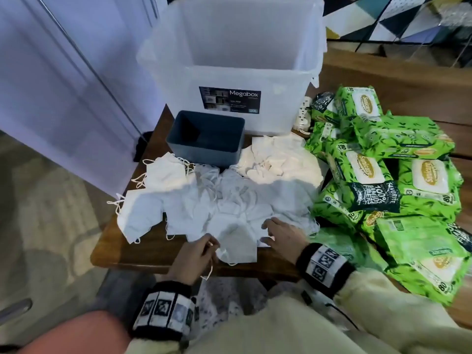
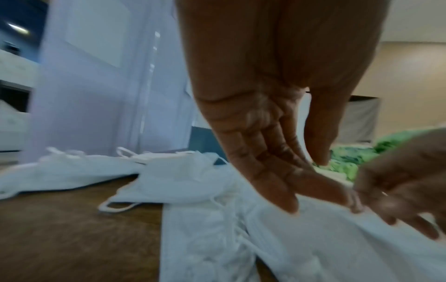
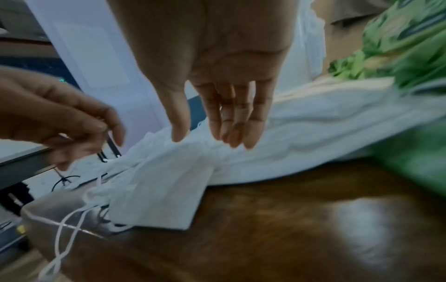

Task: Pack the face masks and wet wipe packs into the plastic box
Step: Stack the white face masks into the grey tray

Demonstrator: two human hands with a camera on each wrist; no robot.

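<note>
A heap of white face masks point(image 1: 229, 200) covers the small wooden table point(image 1: 143, 251). Green wet wipe packs point(image 1: 370, 175) are piled to the right. Behind them stands the clear plastic box point(image 1: 242, 70), open and with nothing showing inside. My left hand point(image 1: 210, 245) point(image 2: 311, 183) touches the edge of the nearest mask point(image 1: 240, 246) point(image 3: 156, 190) with loosely straight fingers, thumb apart. That mask's ear loop point(image 1: 209, 270) hangs over the table edge. My right hand point(image 1: 267, 232) point(image 3: 205, 141) hovers with straight fingers on the masks just right of it.
A small dark blue bin point(image 1: 204, 149) sits between the masks and the big box, nothing visible in it. A white power strip point(image 1: 302, 113) lies beside the box. A white door point(image 1: 63, 98) stands to the left of the table.
</note>
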